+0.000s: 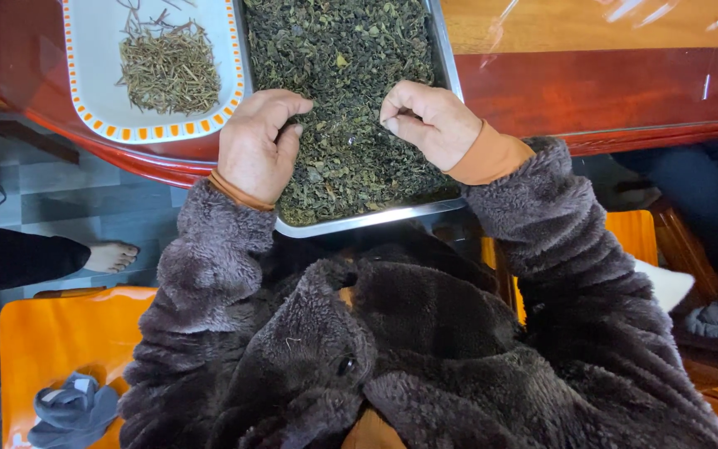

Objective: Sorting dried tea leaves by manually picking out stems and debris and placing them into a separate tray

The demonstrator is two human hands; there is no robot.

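Fingers of both hands, left hand and right hand, pinch loosely closed over one tea-leaf tray; one stem dish beside.

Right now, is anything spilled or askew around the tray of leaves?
Nothing looks spilled. The metal tray overhangs the table edge toward the person, under both hands. The stems sit inside the white dish.

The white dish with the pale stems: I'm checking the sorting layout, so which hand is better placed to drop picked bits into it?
Probably the left hand. It rests on the dried leaves at the metal tray's left edge, right beside the white dish. The right hand would have to cross the tray.
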